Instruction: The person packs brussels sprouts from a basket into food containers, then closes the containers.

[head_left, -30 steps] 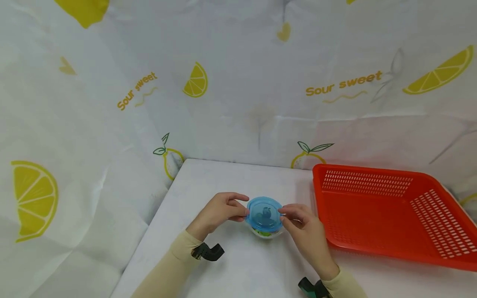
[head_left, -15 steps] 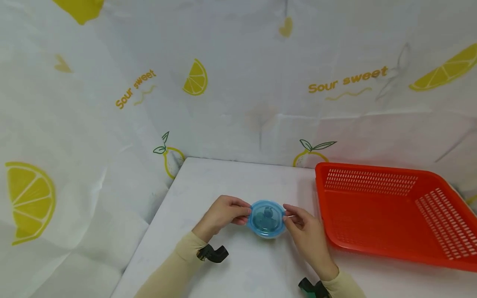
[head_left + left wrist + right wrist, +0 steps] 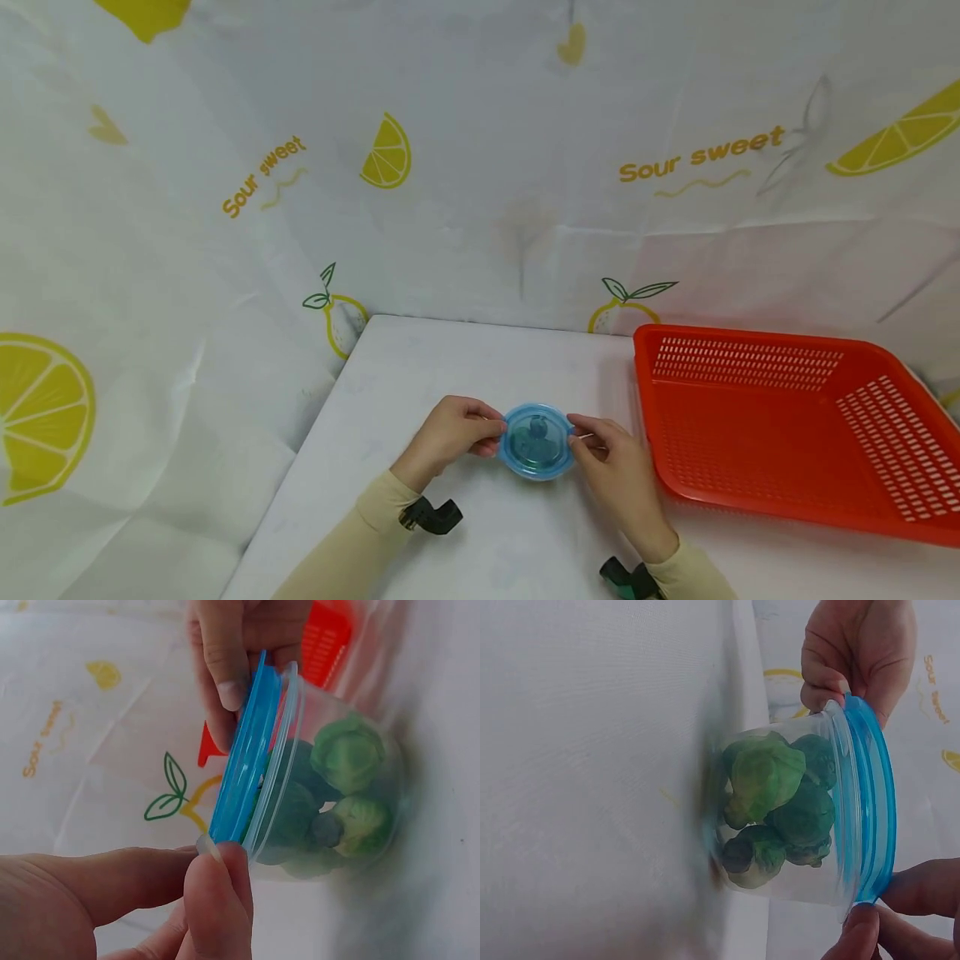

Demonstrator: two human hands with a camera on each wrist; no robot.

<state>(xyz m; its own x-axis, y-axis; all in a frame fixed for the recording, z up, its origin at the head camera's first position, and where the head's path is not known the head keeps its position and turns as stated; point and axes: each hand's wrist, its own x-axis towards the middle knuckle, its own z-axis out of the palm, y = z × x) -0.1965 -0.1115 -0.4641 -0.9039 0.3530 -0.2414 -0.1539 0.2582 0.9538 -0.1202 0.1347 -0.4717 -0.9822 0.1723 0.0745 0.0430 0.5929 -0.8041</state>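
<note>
A clear round plastic container (image 3: 795, 885) stands on the white table, holding several Brussels sprouts (image 3: 769, 776). Its translucent blue lid (image 3: 536, 442) lies over the opening; in the left wrist view a narrow gap shows between part of the lid and the container's rim. My left hand (image 3: 457, 435) pinches the lid's left edge between thumb and fingers. On the opposite edge, my right hand (image 3: 617, 467) pinches the lid too, its thumb and fingertips at the rim. From above, the lid covers most of the container.
A red perforated plastic basket (image 3: 757, 433) stands on the table (image 3: 450, 354) to the right, close to my right hand. Behind and to the left hangs a white cloth (image 3: 480, 192) printed with lemons.
The lid has come down from a raised, tilted position, where green sprouts showed below its near edge, to lying level over the container. Both hands moved along with it slightly.
</note>
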